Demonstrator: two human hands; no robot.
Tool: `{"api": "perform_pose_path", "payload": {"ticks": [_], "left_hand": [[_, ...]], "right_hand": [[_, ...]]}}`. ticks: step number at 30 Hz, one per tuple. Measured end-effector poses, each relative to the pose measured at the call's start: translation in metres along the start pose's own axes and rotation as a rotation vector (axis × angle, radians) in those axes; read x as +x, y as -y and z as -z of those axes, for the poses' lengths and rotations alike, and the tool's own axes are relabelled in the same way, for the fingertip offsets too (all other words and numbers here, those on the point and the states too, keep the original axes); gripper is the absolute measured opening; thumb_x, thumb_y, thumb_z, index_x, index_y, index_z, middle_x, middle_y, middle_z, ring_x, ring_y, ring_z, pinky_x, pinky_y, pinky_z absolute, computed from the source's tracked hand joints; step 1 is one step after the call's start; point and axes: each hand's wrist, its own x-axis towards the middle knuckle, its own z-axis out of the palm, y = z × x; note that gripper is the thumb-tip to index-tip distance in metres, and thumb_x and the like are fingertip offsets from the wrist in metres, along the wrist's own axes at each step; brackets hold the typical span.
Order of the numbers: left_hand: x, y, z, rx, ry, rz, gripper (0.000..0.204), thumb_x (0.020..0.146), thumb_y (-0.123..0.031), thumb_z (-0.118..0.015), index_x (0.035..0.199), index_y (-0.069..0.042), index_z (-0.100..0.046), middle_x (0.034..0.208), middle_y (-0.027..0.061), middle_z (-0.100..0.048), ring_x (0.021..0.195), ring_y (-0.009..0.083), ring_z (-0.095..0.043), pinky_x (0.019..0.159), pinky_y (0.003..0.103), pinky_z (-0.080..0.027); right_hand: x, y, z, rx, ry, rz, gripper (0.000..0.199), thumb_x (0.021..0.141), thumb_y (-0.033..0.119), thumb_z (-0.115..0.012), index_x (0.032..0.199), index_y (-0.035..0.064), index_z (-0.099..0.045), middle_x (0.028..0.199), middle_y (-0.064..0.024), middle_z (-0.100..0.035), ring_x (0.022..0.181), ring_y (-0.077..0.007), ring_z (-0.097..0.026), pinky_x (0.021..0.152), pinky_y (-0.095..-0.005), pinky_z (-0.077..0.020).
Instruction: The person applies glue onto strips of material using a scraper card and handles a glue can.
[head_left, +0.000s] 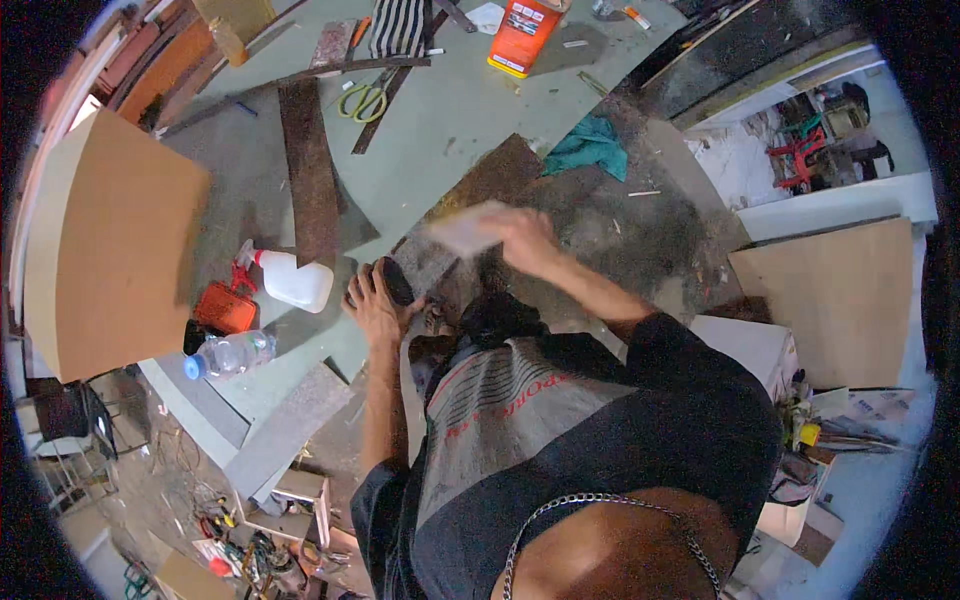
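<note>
My left hand [376, 308] is curled around a black rounded block [398, 282] at the table's edge, fingers over its left side. The block rests against the near end of a long strip [432, 262], grey there and dark brown [505, 165] at its far end. Over the strip, my right hand [528, 240] grips a pale flat piece [465, 230], blurred by motion; its exact kind does not show. To the left of my left hand lies a white spray bottle [295, 282] with a red trigger head. A second dark brown strip [308, 170] lies just beyond it.
Yellow-handled scissors [362, 103], a striped cloth [400, 28] and an orange can [524, 36] are on the table's far part. A teal cloth [590, 150] sits at its right edge. A clear plastic bottle [232, 355] and cardboard box [115, 245] stand left.
</note>
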Motion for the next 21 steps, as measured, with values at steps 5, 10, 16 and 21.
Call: {"api": "perform_pose_path", "payload": {"ticks": [5,10,16,21], "left_hand": [[-0.001,0.000,0.002,-0.028,0.062,0.026,0.110,0.055,-0.065,-0.083,0.146,-0.020,-0.043,0.148,0.0088,-0.043,0.138,0.0339,-0.035,0.111,0.059,-0.025],[-0.003,0.000,-0.002,-0.017,-0.023,-0.017,0.105,0.057,-0.064,-0.082,0.144,-0.018,-0.045,0.144,0.0090,-0.045,0.133,0.0344,-0.039,0.111,0.058,-0.024],[-0.003,-0.006,0.003,-0.059,-0.004,0.022,0.104,0.056,-0.062,-0.084,0.143,-0.019,-0.046,0.144,0.0100,-0.046,0.134,0.0354,-0.038,0.112,0.058,-0.023],[0.001,-0.007,0.008,-0.013,0.037,0.033,0.108,0.053,-0.061,-0.086,0.144,-0.020,-0.045,0.147,0.0095,-0.045,0.137,0.0360,-0.037,0.111,0.058,-0.026]], "right_hand": [[0.035,-0.034,0.019,-0.104,-0.009,-0.229,0.055,0.076,-0.006,-0.054,0.123,0.0188,-0.068,0.121,-0.0074,-0.068,0.103,-0.0344,-0.066,0.081,-0.0520,-0.0512],[0.053,-0.048,-0.001,-0.180,0.079,-0.282,0.054,0.075,-0.004,-0.058,0.124,0.0176,-0.067,0.116,-0.0104,-0.070,0.101,-0.0344,-0.066,0.083,-0.0479,-0.0536],[0.064,-0.033,-0.018,-0.095,0.271,-0.046,0.046,0.071,-0.004,-0.064,0.111,0.0147,-0.074,0.103,-0.0134,-0.072,0.101,-0.0318,-0.068,0.083,-0.0471,-0.0537],[0.055,-0.037,0.004,-0.166,0.312,0.198,0.024,0.072,0.004,-0.070,0.093,0.0145,-0.076,0.085,-0.0114,-0.071,0.086,-0.0324,-0.069,0.068,-0.0472,-0.0539]]}}
